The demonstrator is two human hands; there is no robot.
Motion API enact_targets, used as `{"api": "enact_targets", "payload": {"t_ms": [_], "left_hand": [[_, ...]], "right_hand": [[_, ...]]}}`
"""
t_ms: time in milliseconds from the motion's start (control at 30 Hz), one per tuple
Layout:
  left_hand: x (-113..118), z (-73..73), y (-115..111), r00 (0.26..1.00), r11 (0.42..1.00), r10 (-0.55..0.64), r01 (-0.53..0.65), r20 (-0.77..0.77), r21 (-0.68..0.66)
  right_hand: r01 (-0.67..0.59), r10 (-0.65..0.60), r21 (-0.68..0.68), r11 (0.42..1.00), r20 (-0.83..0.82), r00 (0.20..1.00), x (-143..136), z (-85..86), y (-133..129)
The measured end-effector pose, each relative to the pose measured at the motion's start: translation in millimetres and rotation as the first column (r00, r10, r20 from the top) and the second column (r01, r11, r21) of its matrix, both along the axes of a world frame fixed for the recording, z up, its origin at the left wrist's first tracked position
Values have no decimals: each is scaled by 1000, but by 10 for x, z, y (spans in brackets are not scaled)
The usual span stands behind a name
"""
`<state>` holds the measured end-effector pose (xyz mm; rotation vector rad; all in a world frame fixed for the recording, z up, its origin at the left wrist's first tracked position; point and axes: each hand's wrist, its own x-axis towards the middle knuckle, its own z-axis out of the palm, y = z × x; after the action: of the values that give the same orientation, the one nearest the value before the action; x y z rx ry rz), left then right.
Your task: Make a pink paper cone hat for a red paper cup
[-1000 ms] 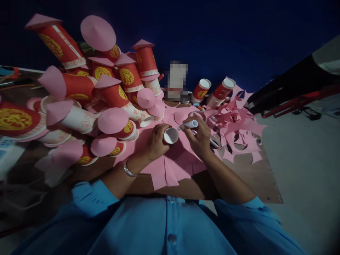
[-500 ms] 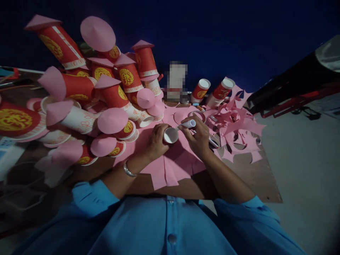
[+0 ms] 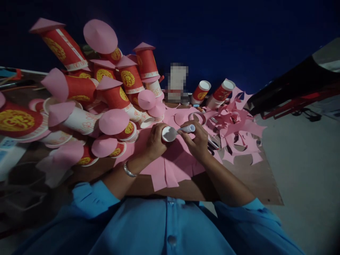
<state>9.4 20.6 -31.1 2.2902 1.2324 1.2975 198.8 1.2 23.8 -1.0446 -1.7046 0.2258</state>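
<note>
In the head view, holding a cup (image 3: 169, 134) mouth up over pink paper (image 3: 162, 179), in left fingers (image 3: 158, 130) curled round its left side. Pinching a pen (image 3: 188, 128) in nearly closed right fingers (image 3: 188, 138), right of the cup, aimed lengthwise leftward at the rim; whether touching, cannot tell.

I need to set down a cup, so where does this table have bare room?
Bare table shows at front right, between the right forearm, pink scraps and table edge; a narrow strip fronts the pink sheets. Cone-topped cups crowd the left.
</note>
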Motion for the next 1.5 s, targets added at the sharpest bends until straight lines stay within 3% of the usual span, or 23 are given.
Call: {"api": "enact_targets", "payload": {"t_ms": [600, 967, 1100, 1267, 1500], "left_hand": [[2, -30, -11, 1000, 999, 28, -28, -9, -21], [-77, 98, -71, 981, 977, -191, 191, 17, -95], [-78, 86, -61, 993, 991, -115, 114, -13, -73], [-58, 86, -45, 998, 1000, -7, 6, -63, -9], [-24, 99, -30, 998, 1000, 10, -9, -55, 21]], "right_hand": [[41, -42, -62, 997, -12, 999, 32, -8, -19], [26, -70, -234, 972, -181, 981, 63, -38, 0], [40, -92, -253, 967, -195, 977, 74, -33, -4], [51, -83, -196, 979, -157, 984, 52, 10, -34], [63, -62, -32, 998, 13, 998, 16, 26, -60]]}}
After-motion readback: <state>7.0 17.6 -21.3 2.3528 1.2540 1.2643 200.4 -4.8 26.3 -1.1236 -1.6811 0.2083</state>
